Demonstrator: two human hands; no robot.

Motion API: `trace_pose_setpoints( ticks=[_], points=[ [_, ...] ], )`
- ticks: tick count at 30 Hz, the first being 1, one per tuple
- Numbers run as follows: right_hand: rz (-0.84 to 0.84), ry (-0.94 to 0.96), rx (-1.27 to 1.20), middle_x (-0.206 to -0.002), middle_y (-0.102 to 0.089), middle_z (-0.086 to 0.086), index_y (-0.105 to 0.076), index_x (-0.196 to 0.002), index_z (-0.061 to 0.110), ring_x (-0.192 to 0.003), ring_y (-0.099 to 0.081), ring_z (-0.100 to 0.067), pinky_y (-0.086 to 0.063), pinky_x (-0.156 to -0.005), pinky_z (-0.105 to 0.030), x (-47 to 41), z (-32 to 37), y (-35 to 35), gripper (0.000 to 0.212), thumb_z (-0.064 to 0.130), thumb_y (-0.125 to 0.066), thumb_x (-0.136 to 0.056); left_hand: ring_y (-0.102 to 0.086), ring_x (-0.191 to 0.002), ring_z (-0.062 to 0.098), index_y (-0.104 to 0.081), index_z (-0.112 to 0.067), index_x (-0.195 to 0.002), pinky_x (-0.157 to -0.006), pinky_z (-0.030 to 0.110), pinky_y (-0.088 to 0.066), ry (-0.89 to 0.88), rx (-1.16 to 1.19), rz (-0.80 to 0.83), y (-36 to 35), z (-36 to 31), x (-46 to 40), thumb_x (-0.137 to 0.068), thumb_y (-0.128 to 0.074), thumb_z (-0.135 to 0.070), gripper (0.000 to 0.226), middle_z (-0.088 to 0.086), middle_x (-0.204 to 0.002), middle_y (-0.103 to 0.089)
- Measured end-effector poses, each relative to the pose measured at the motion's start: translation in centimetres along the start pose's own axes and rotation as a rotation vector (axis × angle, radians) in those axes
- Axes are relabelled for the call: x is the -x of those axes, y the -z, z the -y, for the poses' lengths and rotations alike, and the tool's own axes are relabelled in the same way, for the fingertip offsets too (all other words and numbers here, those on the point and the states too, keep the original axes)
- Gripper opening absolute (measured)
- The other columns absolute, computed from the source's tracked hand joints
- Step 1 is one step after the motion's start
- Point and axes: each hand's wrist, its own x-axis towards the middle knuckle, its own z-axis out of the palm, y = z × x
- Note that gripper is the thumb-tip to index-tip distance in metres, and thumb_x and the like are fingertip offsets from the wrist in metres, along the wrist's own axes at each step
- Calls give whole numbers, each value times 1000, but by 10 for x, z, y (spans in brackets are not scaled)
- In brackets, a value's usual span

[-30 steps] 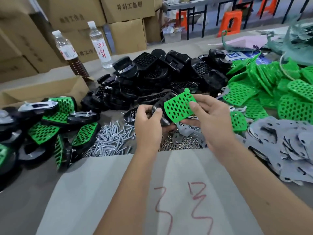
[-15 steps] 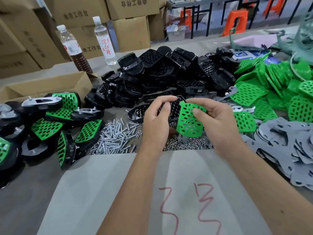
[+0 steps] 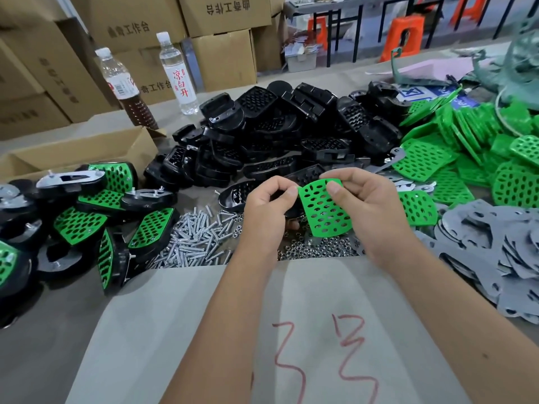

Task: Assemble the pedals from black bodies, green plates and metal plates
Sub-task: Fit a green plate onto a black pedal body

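My right hand (image 3: 372,209) pinches a green perforated plate (image 3: 323,212) by its top edge and holds it upright over the table. My left hand (image 3: 264,207) grips a black body (image 3: 306,177), mostly hidden behind the hand and the plate; its index fingertip touches the plate's upper left corner. Another black body (image 3: 233,196) lies just left of that hand. Loose black bodies (image 3: 291,132) are heaped behind. Green plates (image 3: 481,158) are piled at the right, grey metal plates (image 3: 495,252) in front of them.
Screws (image 3: 198,234) and nuts (image 3: 315,249) lie under my hands. Assembled pedals (image 3: 96,217) crowd the left, beside an open cardboard box (image 3: 81,153) and two bottles (image 3: 128,88). A grey sheet (image 3: 175,330) with red marks covers the near table.
The green plate has swung from tilted and raised to upright and lower, in front of the black body. Both hands have come closer together.
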Motion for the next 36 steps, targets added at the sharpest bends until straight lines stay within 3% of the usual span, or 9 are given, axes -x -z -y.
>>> trace_pose_setpoints(
  ticks=[8,12,16,20,25,28,31,33,36],
  points=[
    [-59,-79,36,-98,-77,-21,-75,-107,9,-82,-74,-35,-64,-63,-48,-3,2,0,17,10,-58,-105,-52,-76,9,-60,-19,-79,-73,40,-50,-283,-334,-73,-3,5,0,-101,-57,-13,23,-15,-79,-57],
    [15,-149,12,-84,-76,-12,-77,-102,9,-67,-72,-19,-57,-50,-29,-7,6,9,22,7,-56,-106,-55,-87,15,-61,-15,-83,-78,34,-45,-472,-489,-99,-5,2,4,-97,-59,-6,17,0,-92,-59],
    [65,-174,8,-83,-76,-11,-77,-100,9,-65,-72,-18,-57,-50,-29,-8,8,12,24,5,-54,-106,-54,-85,15,-63,-13,-84,-73,37,-45,-464,-596,-156,-9,5,8,-95,-60,1,17,-1,-95,-58],
    [37,-131,75,-95,-77,-19,-77,-101,13,-78,-73,-27,-64,-69,-49,-8,5,7,23,8,-55,-106,-53,-84,9,-61,-21,-82,-70,30,-40,-356,-594,-231,-10,7,5,-97,-61,-5,22,-2,-95,-58],
    [-109,-55,134,-94,-79,-10,-78,-101,18,-85,-74,-25,-63,-72,-44,-7,3,5,20,12,-59,-105,-57,-88,6,-61,-26,-80,-80,26,-46,-301,-467,-202,-12,6,4,-100,-58,-15,24,-4,-96,-59],
    [-324,-40,165,-96,-77,3,-72,-120,13,-93,-72,-16,-62,-80,-41,-14,6,12,21,17,-57,-107,-67,-82,25,-65,-26,-83,-76,55,-58,-212,-340,-242,-9,6,3,-100,-55,-21,20,-8,-91,-62],
    [-342,-20,151,-136,-65,14,-31,-161,18,-124,-59,2,-48,-110,-37,-18,15,28,63,38,-55,-107,-62,-57,4,-66,-17,-87,-64,52,-59,-163,-197,-249,-6,3,4,-102,-58,-23,17,-14,-79,-62],
    [-316,52,386,-161,-44,2,-20,-165,18,-143,-46,-7,-36,-120,-36,-17,22,40,72,38,-56,-106,-60,-54,1,-66,-13,-90,-64,55,-59,-121,-132,-221,-7,3,4,-101,-60,-25,17,-14,-77,-62],
    [-371,80,1173,-141,-60,-21,-57,-144,6,-134,-50,-38,-37,-114,-44,-15,27,58,53,38,-61,-102,-61,-57,2,-67,-18,-90,-59,51,-57,-104,-96,-193,-8,2,4,-99,-63,-28,14,-4,-86,-65]
  ],
)
